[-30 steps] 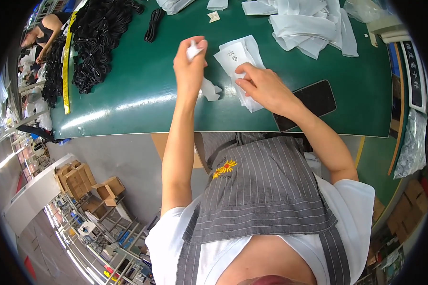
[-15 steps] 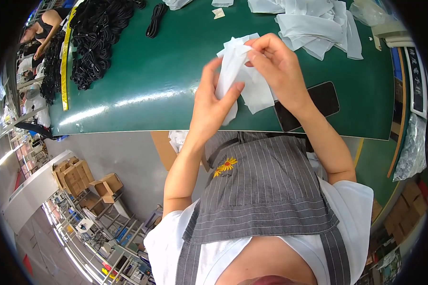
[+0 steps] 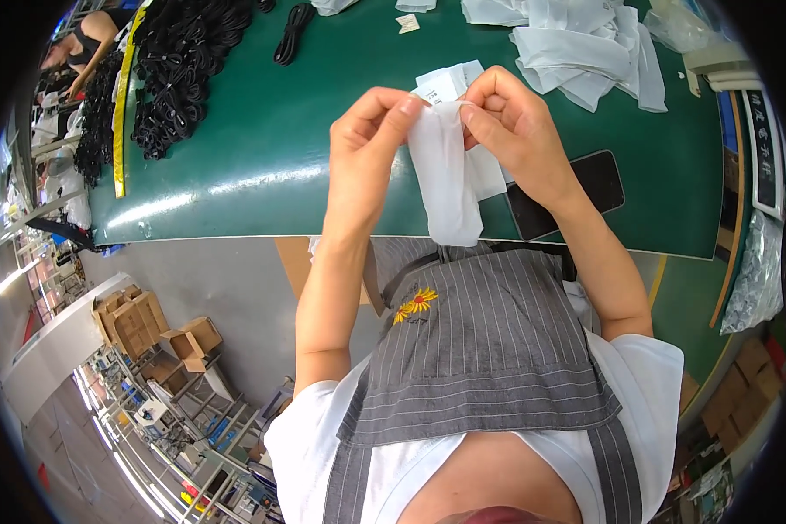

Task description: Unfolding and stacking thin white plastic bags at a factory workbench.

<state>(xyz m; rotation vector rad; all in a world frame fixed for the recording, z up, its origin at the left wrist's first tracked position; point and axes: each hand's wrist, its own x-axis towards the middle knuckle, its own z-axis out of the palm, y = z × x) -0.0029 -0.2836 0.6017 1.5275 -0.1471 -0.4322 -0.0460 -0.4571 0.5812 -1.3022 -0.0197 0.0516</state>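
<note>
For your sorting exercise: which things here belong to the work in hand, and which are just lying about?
In hand: left hand, right hand, white bag.
Lying about: phone, black cables, bag pile, green table.

Grey striped apron (embroidered flower)

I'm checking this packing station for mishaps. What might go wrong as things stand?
1. The thin white plastic bag hangs from fingertip pinches of the left hand and right hand; it might slip or tear.
2. The dark phone lies by the green table edge and might get knocked off.
</note>
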